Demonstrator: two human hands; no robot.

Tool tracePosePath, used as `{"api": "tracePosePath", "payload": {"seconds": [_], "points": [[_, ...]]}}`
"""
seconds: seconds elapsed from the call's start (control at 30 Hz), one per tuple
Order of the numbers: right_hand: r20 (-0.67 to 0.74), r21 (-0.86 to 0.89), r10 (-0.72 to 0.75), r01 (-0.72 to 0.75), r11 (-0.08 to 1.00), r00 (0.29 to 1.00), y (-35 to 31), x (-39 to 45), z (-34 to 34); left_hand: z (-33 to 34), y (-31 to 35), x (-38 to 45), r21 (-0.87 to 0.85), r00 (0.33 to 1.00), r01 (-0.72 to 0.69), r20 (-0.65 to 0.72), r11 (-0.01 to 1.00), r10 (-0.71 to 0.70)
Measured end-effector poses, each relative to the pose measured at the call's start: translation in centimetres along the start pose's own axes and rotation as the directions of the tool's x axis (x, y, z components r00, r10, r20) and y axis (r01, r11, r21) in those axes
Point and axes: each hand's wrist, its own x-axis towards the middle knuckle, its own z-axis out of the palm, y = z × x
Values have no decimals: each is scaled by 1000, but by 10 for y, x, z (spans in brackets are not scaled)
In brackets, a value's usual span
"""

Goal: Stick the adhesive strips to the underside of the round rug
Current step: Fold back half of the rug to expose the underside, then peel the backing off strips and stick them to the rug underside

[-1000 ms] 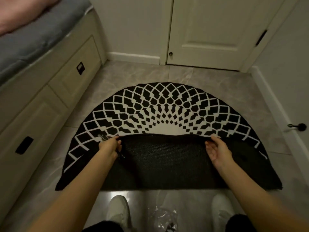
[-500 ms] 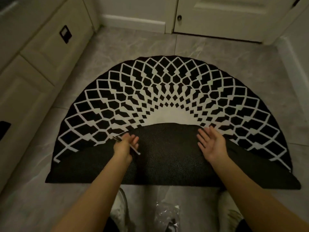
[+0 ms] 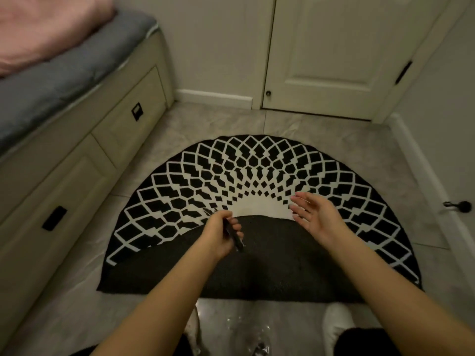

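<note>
Lying folded on the floor (image 3: 321, 129), the rug (image 3: 257, 181) shows its patterned far half toward twelve o'clock, and its dark underside (image 3: 270, 268) is turned up as the near flap, with the fold line running nine to three just ahead of the shoes. That bare backing is the target, and no strip can be seen stuck to it yet, so the task seems to be at its start.

Above the flap's curved edge the right hand (image 3: 318, 219) floats with fingers spread, palm turned toward nine o'clock, holding nothing and apparently clear of the rug.

At its nine o'clock the left hand (image 3: 221, 235) curls its fingers around a slim dark object, likely the strips (image 3: 235, 238). The object's long axis runs from about eleven to five, and its lower end points down at the backing. Whether it is one strip or several, I cannot tell.

The backing lies directly beneath the held strips, toward six o'clock. The left hand is therefore already placed, and the free right hand is close enough to come over to peel or press.
</note>
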Motion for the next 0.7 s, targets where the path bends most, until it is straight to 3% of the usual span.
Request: {"api": "tracePosePath", "payload": {"seconds": [0.23,0.4,0.5,0.57,0.7], "points": [[152,-278,-170,207,938,974,-53,-98,9,32,5,-109,125,968,-10,251,992,-22],[160,-414,-229,276,867,960,-43,-134,2,43,-10,-131,138,983,-15,182,990,-11],[167,-485,-280,326,811,945,-45,-135,1,54,-15,-133,283,987,-53,163,957,7],[227,-553,-357,422,719,906,-52,-132,-1,56,-15,-132,373,979,-94,203,923,18],[293,-677,-405,487,552,866,-57,-114,-4,47,-8,-121,613,975,-121,221,781,-23]]}}
